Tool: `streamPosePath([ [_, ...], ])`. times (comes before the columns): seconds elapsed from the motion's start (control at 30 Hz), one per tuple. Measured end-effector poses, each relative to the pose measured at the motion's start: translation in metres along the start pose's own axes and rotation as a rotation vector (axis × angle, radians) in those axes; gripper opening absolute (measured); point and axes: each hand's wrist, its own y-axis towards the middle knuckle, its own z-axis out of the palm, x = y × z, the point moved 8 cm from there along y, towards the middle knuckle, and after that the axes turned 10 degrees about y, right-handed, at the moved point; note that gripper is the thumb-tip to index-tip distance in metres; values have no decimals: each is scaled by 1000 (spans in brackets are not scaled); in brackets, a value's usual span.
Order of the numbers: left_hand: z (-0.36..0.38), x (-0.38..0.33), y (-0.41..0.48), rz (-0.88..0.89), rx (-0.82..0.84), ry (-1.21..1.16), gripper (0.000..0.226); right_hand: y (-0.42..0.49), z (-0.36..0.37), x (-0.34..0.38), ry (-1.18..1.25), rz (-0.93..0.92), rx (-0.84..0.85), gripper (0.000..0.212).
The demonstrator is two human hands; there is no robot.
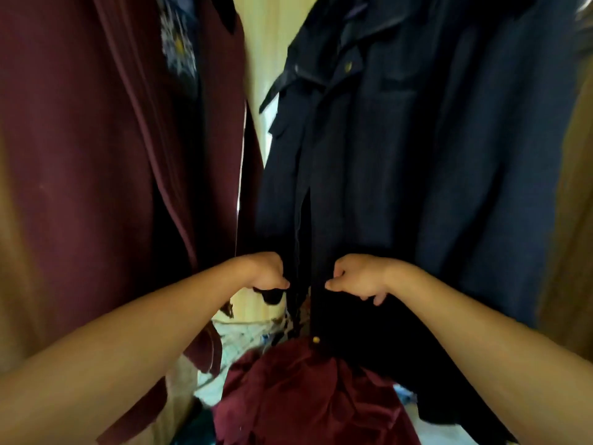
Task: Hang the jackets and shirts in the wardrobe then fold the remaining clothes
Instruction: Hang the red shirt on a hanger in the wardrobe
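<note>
Where the pale yellow wooden wardrobe back (256,43) shows, two garments hang inside: a dark maroon smooth-cloth jacket (80,155) at left, and a navy coarse-weave jacket (401,155) with flapped chest pockets and brass buttons at right. Left hand (268,271) and right hand (359,277), fingers curled, each pinch one front edge of the navy jacket low down. Below lies a crumpled maroon cloth heap (305,396) beside pale patterned fabric (244,335).
</note>
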Motion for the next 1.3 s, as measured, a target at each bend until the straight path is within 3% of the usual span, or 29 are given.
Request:
streamPosePath([
  [0.4, -232, -44, -80, 19, -245, 44, 40, -86, -207, 84, -207, -160, -423, 40],
  [0.57, -291, -63, -98, 25, -336, 59, 36, -116, -253, 107, -277, -214, -570, 27],
  [0.77, -335, -92, -108, 91, -441, -6, 28, -160, -307, 125, -371, -282, -843, 35],
  [0.9, -352, -112, -111, 130, -507, -30, 22, -210, -350, 129, -503, -326, -1194, 28],
  [0.97, -358, -120, -113, 146, -537, -31, 27, -236, -375, 113, -598, -199, -1380, 34],
  [1.03, -362, -125, -113, 155, -563, -47, 29, -245, -396, 83, -573, 16, -1367, 33],
  [1.1, -364, -129, -111, 159, -577, -62, 30, -235, -401, 54, -459, 132, -1176, 11],
  [1.2, -363, -135, -108, 166, -593, -76, 30, -215, -393, 30, -305, 97, -1008, 15],
  [1.3, -365, -139, -107, 177, -634, -100, 30, -221, -397, 15, -212, 76, -1123, 5],
])
